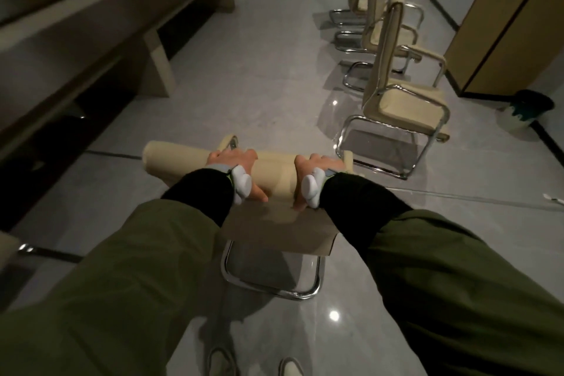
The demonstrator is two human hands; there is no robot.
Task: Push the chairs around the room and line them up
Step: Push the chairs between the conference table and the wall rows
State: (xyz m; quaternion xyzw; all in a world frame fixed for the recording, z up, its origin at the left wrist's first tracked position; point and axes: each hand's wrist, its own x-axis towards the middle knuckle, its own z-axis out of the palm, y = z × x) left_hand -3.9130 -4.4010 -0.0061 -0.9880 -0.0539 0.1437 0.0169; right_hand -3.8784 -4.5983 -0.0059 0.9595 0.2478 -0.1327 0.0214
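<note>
A: hands status?
B: both clamped on the top edge of the cream chair backrest (274, 172). Left hand (236, 172) toward the left of the roll, right hand (314, 177) toward the right, gap of bare backrest between them. Fingers curled over the far side, thumbs on the near face.
A: anything on the hands?
B: white wraps round the thumb bases, black cuffs, olive sleeves (122, 268).
A: where's the chair?
B: directly in front of the person, mid-aisle on the grey tile floor (259, 85). Chrome cantilever base (271, 278) visible below the backrest, armrest tips poking out past each hand.
A: the others?
B: row of matching cream chairs along the right side, backs toward the aisle. Nearest one (396, 101) sits just ahead-right of the held chair, close to its right armrest but apart. More behind it, receding to the far wall.
A: obstructions?
B: long counter (91, 24) runs down the left side, panel legs on the floor. Wood-tone cabinet (503, 24) on the right behind the row, dark bin (531, 110) at its foot. Person's shoes at bottom edge.
</note>
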